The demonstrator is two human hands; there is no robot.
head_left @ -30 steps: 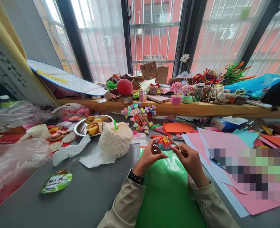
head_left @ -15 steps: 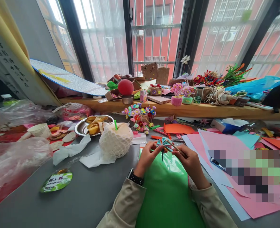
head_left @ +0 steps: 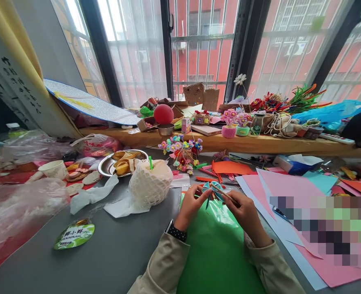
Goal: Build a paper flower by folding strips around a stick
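My left hand [head_left: 191, 204] pinches a small blue-and-orange folded paper flower [head_left: 207, 187] between thumb and fingers. In my right hand [head_left: 243, 209] is a thin wooden stick [head_left: 218, 189], its far end against the flower's folds. Fingers hide part of both pieces. Beneath my hands lies a glossy green sheet [head_left: 213, 253]. To the left stands a coconut [head_left: 151, 181] in white foam netting, a green straw in its top. Large pink paper sheets [head_left: 280, 183] are at the right, beside my right forearm.
A metal bowl [head_left: 103, 165] with peels is behind the coconut. Plastic bags [head_left: 30, 204] and a paper cup [head_left: 52, 169] crowd the left. Small craft flowers [head_left: 180, 149] stand ahead, below a wooden sill [head_left: 131, 141] full of craft items. A green label [head_left: 74, 236] lies on the grey table.
The paper flower has turned a little in my fingers and its blue folds look more spread. The stick has shifted slightly left across it. The view has moved slightly.
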